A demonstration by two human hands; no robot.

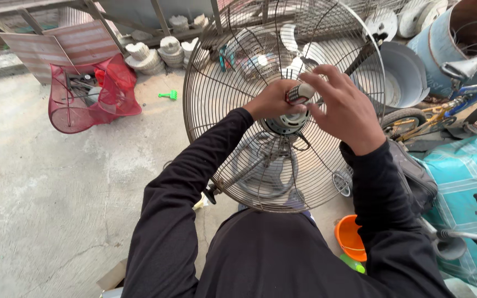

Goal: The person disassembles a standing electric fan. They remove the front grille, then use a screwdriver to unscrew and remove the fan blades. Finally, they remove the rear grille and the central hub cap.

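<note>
Left hand (274,99) gripping small ribbed cylinder (299,92) at centre of wire fan guard (216,110), above motor hub (286,122). Right hand (344,107) spreading wide, fingertips touching cylinder. Risk: guard looking propped on lap only, likely tipping toward 12 o'clock; fingers catching in wires. Red mesh basket (92,94) lying at 10 o'clock, orange bowl (350,237) at 5. No readable labels showing.

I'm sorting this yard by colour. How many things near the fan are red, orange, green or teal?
Red: 1, mesh basket
Orange: 1, bowl
Green: 2, small tool, piece by the bowl
Teal: 1, checked cloth
Total: 5
</note>
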